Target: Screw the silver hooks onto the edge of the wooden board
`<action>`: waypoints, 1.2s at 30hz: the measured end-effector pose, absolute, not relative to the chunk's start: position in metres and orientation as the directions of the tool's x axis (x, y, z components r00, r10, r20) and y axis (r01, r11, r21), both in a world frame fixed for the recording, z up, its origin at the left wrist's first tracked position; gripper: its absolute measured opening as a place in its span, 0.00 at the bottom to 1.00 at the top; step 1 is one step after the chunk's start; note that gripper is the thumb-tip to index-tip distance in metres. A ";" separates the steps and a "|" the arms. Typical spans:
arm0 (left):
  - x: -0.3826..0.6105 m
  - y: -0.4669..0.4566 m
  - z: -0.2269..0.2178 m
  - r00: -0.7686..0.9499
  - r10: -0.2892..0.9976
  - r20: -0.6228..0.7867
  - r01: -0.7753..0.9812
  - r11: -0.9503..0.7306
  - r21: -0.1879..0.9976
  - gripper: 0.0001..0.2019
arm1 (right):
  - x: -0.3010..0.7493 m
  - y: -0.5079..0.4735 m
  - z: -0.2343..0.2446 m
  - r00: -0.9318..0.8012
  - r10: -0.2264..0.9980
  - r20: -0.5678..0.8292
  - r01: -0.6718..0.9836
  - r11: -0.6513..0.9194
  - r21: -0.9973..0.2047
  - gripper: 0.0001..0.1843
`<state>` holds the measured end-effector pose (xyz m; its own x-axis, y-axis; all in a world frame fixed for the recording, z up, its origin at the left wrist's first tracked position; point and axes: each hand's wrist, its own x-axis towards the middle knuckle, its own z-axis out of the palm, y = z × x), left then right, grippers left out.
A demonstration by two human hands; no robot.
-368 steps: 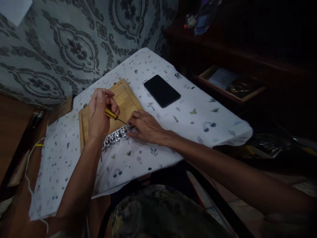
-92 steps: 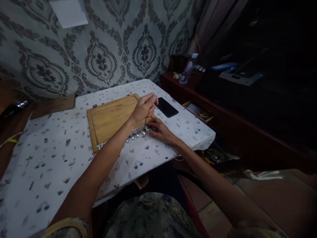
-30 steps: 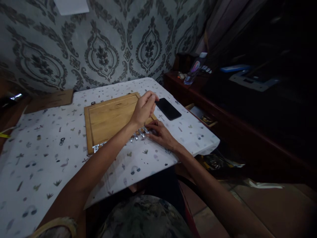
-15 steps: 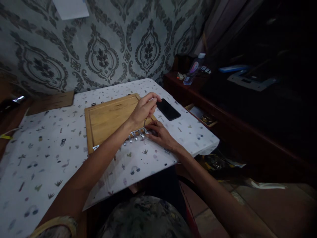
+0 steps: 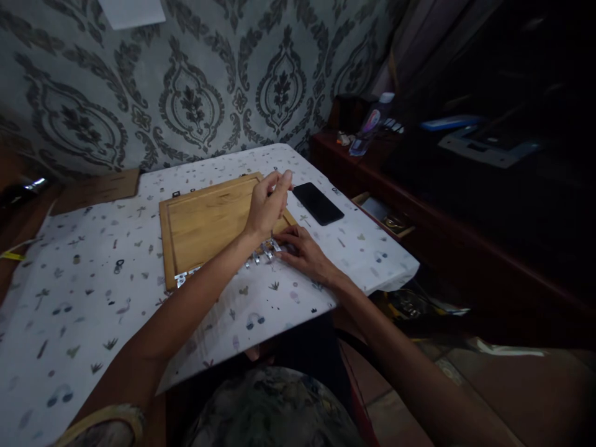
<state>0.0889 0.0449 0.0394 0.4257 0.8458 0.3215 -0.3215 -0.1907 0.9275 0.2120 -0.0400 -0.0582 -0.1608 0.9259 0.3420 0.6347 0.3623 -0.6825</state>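
Observation:
A framed wooden board [image 5: 209, 214] lies flat on the table. Along its near edge runs a shiny metal strip [image 5: 186, 274] with several curved, ring-like prongs, partly hidden behind my left forearm. My left hand [image 5: 267, 205] is closed in a fist above the board's right near corner, thumb upward. From under it a thin shaft comes down to the strip, seemingly a screwdriver [image 5: 272, 234]; its handle is hidden in the fist. My right hand [image 5: 302, 251] lies low at the strip's right end, thumb and fingers closed about the end prong.
A black phone [image 5: 319, 203] lies right of the board on the patterned tablecloth [image 5: 139, 323]. Cardboard [image 5: 100, 189] lies at the back left. Beyond the table's right edge are an open drawer [image 5: 382, 214] and a bottle [image 5: 370, 127] on a dark cabinet.
My left fist has turned over the shaft, and its thumb now points up instead of lying across. My right hand keeps its place at the strip. The view has shifted slightly.

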 end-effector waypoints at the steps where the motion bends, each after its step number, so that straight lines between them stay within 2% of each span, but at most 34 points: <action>1: 0.089 0.046 0.040 0.448 0.833 0.324 -0.312 -0.194 0.930 0.29 | 0.212 -0.040 -0.058 -0.159 0.927 0.339 0.636 0.359 -0.683 0.28; 9: 0.090 0.056 0.044 0.670 0.692 0.270 -0.284 -0.098 0.954 0.28 | 0.211 -0.041 -0.056 -0.154 0.935 0.320 0.628 0.343 -0.699 0.26; 14: 0.089 0.059 0.044 0.722 0.631 0.283 -0.286 -0.100 0.953 0.28 | 0.211 -0.042 -0.057 -0.149 0.934 0.325 0.636 0.342 -0.692 0.25; 17: 0.089 0.052 0.042 0.687 0.653 0.319 -0.283 -0.163 0.945 0.29 | 0.210 -0.042 -0.056 -0.147 0.933 0.328 0.628 0.345 -0.698 0.23; 24: 0.086 0.032 0.044 0.498 0.696 0.517 -0.264 -0.446 0.855 0.28 | 0.209 -0.043 -0.052 -0.141 0.940 0.310 0.624 0.327 -0.709 0.20; 28: 0.085 0.032 0.051 0.408 0.755 0.513 -0.301 -0.419 0.857 0.27 | 0.210 -0.043 -0.054 -0.135 0.941 0.309 0.629 0.323 -0.707 0.21; 36: 0.083 0.033 0.044 0.396 0.805 0.442 -0.286 -0.349 0.892 0.27 | 0.210 -0.042 -0.057 -0.116 0.947 0.299 0.623 0.303 -0.721 0.22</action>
